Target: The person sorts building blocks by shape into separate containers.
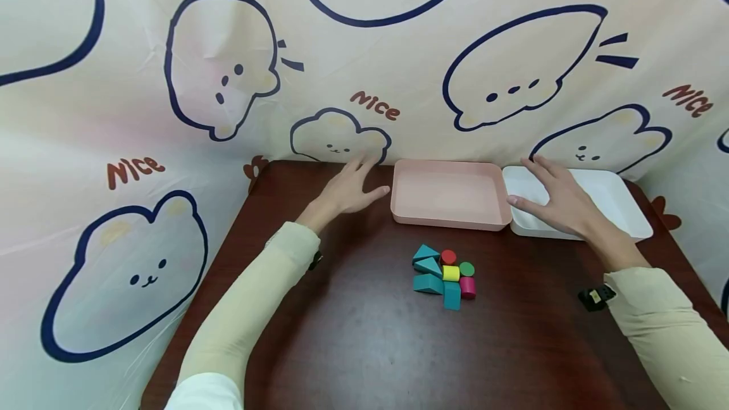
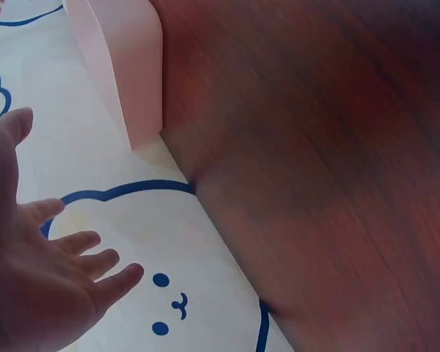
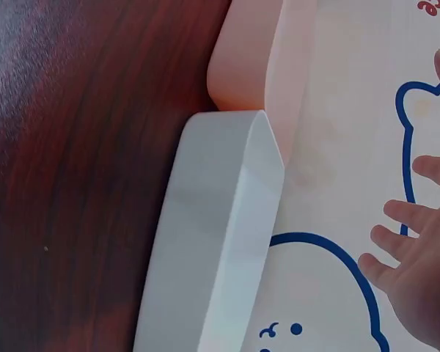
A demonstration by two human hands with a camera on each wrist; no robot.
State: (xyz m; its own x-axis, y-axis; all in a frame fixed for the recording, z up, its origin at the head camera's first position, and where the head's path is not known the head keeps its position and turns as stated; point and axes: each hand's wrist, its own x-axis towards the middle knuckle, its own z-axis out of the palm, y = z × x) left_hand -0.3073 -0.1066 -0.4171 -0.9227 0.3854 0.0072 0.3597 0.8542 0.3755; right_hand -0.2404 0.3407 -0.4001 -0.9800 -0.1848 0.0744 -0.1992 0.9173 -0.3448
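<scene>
My left hand point(image 1: 350, 188) reaches out with spread fingers just left of the pink tray point(image 1: 450, 193). Nothing is in its grasp, and the left wrist view shows the fingers apart beside the tray's pink wall point(image 2: 128, 66). Over the white tray point(image 1: 612, 201) my right hand point(image 1: 555, 198) hovers, fingers spread and holding nothing. In the right wrist view the white tray point(image 3: 198, 213) butts against the pink tray point(image 3: 242, 59). Toward me lie several blocks in a cluster: teal triangles point(image 1: 428, 283), a teal rectangular block point(image 1: 452, 296), a yellow block point(image 1: 450, 273), and red point(image 1: 448, 257), green point(image 1: 467, 269) and magenta point(image 1: 467, 288) round ones.
Both trays stand at the back edge of the dark wooden table point(image 1: 353, 334). A pale curtain point(image 1: 398, 62) printed with blue-outlined cartoon animals hangs directly behind and along the sides.
</scene>
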